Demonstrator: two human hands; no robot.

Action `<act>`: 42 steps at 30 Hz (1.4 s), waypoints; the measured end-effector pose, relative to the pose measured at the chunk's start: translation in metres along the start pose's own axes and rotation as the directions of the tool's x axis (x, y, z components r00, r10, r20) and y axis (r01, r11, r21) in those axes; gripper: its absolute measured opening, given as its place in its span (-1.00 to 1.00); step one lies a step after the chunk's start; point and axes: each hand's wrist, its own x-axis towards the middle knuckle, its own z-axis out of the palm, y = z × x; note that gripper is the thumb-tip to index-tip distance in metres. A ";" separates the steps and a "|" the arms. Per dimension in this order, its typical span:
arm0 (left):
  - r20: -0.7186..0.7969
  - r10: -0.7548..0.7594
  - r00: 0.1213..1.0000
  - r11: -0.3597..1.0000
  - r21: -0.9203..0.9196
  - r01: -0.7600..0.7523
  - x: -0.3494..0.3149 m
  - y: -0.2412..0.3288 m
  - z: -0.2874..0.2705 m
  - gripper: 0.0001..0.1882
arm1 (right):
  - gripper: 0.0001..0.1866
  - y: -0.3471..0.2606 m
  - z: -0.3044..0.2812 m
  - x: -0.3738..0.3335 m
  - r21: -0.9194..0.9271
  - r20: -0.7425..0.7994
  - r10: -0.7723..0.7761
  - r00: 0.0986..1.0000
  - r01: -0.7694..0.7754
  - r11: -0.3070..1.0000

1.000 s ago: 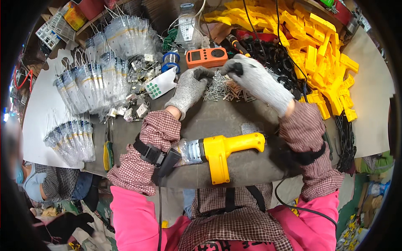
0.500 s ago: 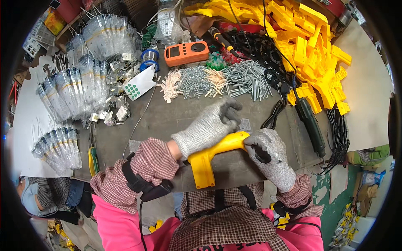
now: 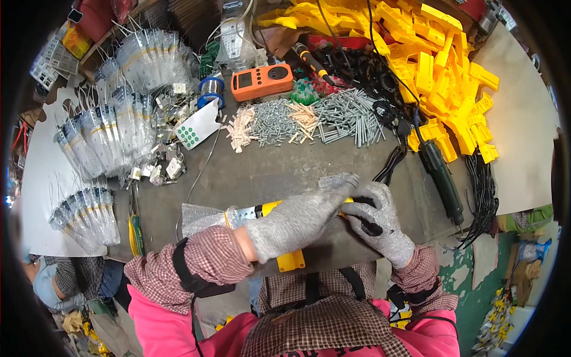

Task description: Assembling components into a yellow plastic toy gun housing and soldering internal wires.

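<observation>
A yellow plastic pistol-shaped housing [image 3: 291,260] lies at the table's near edge, largely covered by my left hand. My left hand [image 3: 303,219], in a grey knit glove, reaches across it with fingers stretched toward my right hand; the fingertips are slightly blurred. With thumb and fingers bent, my right hand [image 3: 380,221], also gloved, grips the housing's right end. Out of the housing's left end runs a strip with a black band, joined to a clear plastic bag piece [image 3: 205,219]. Behind the fingers lies a small clear flat piece [image 3: 332,179].
Screws [image 3: 351,116] and pale pegs [image 3: 241,128] lie in piles beyond my hands, before an orange meter [image 3: 262,81]. Yellow housings [image 3: 440,83] are heaped far right, near a dark electric screwdriver [image 3: 441,181]. Bagged strips [image 3: 86,217] and pliers [image 3: 135,232] lie left.
My left hand has come down over the housing and its fingers reach to my right hand. The strip and clear bag at the left end now show more fully.
</observation>
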 end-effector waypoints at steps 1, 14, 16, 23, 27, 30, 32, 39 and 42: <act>0.165 -0.274 0.948 0.962 0.023 0.274 0.005 0.001 -0.012 -0.48 | -0.70 0.000 0.005 0.003 0.015 -0.064 -0.011 0.998 0.012 1.000; 0.080 -0.333 0.940 0.850 0.456 0.262 0.042 -0.063 -0.035 -0.72 | -0.59 0.005 0.011 -0.003 0.139 0.055 -0.014 0.998 0.006 0.990; 0.090 -0.396 0.914 0.917 0.086 0.389 0.022 -0.052 -0.054 -0.75 | -0.59 0.007 0.006 -0.003 0.140 0.072 0.005 0.997 -0.015 0.990; 0.246 -0.520 0.818 0.680 -0.459 0.571 -0.062 -0.013 -0.084 -0.76 | -0.60 0.005 0.007 -0.001 0.103 0.071 -0.001 0.997 -0.006 0.995; 0.195 -0.449 0.872 0.798 -0.353 0.489 -0.065 -0.013 -0.080 -0.64 | -0.59 0.002 0.003 -0.006 0.070 0.061 0.031 0.998 -0.035 0.997; 0.202 -0.493 0.846 0.819 -0.221 0.530 -0.073 -0.006 -0.086 -0.60 | -0.60 0.003 -0.011 -0.001 0.055 0.087 0.000 0.996 -0.004 0.998; 0.180 -0.464 0.867 0.880 -0.019 0.475 -0.081 -0.009 -0.096 -0.61 | -0.65 0.006 -0.038 0.012 0.011 -0.029 0.117 0.993 -0.117 0.993; 0.290 0.072 0.954 0.719 0.648 -0.251 0.101 -0.052 -0.030 -0.64 | -0.80 0.119 -0.018 0.084 -0.686 0.009 0.437 0.900 -0.312 0.657; 0.406 -0.019 0.914 0.624 0.719 -0.306 0.133 -0.062 -0.010 -0.67 | -0.68 0.134 -0.003 0.083 -0.613 -0.016 0.428 0.904 -0.347 0.710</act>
